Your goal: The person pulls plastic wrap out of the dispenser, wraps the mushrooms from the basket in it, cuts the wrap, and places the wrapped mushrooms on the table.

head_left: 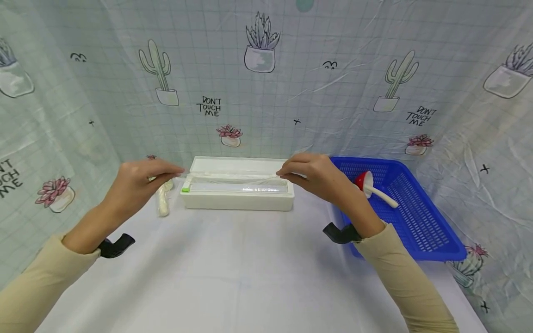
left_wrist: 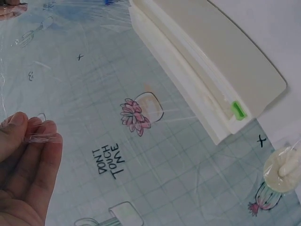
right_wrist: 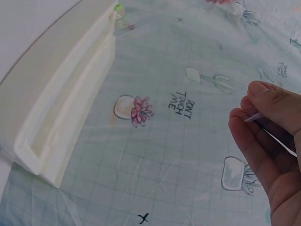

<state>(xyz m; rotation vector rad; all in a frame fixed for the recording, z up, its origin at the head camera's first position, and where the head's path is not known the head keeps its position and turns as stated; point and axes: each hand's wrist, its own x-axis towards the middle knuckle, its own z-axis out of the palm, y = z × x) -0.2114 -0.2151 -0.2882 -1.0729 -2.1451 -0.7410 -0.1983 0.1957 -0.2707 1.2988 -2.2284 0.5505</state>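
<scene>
A white cling film dispenser [head_left: 239,202] stands at the back of the table with its lid raised. A sheet of clear cling film [head_left: 235,179] stretches between both hands, just above the dispenser. At the film's left end my left hand [head_left: 135,180] pinches the edge between thumb and fingers. My right hand [head_left: 314,178] pinches the opposite end the same way. Bunched film shows at the left fingertips [left_wrist: 51,134] in the left wrist view. A small green slider [head_left: 185,189] sits at the dispenser's left end.
A blue plastic basket [head_left: 433,231] stands at the right, holding a red and white ladle [head_left: 383,196]. Behind the left hand lies a pale long-handled utensil [head_left: 163,203] covered in clear film. A printed cactus curtain [head_left: 266,106] closes off the back and sides.
</scene>
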